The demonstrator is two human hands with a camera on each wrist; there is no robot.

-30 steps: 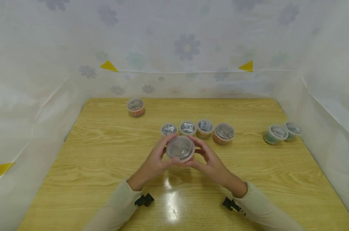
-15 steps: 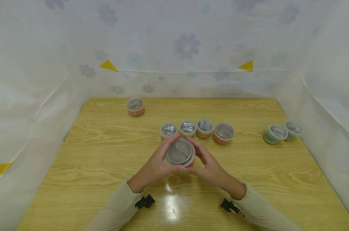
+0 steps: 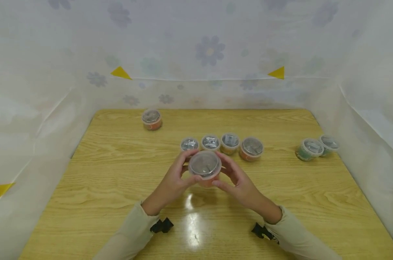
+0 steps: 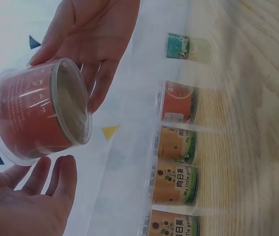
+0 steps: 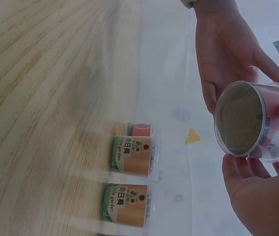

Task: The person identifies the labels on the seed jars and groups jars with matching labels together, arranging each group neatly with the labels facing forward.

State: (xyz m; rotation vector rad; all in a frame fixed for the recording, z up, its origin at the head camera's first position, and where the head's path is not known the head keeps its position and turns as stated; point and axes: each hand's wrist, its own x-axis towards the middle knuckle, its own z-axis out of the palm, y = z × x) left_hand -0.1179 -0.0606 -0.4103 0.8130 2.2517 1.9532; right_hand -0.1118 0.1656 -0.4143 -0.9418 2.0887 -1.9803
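Both hands hold a clear plastic tub (image 3: pixel 204 169) with a red printed label, raised over the wooden table. My left hand (image 3: pixel 175 178) grips its left side, thumb across the front; my right hand (image 3: pixel 240 182) grips the opposite side. The translucent lid faces up in the head view. From the left wrist view, the red label of the tub (image 4: pixel 36 108) shows white print, and through its clear base something brown is visible. The right wrist view also shows the brownish base of the tub (image 5: pixel 240 118), between the fingertips of both hands.
Behind the hands stands a row of small lidded tubs: several with orange sunflower labels (image 3: pixel 230 143) and a red one (image 3: pixel 251 148) at its right end. Another red tub (image 3: pixel 151 119) stands back left. Two green tubs (image 3: pixel 309 149) sit near the table's right edge. White curtains surround the table.
The held tub first tipped its lid toward the camera while the thumbs came together. Now it is tilted back, showing more of its red front, and the thumbs are apart. The other tubs stay put.
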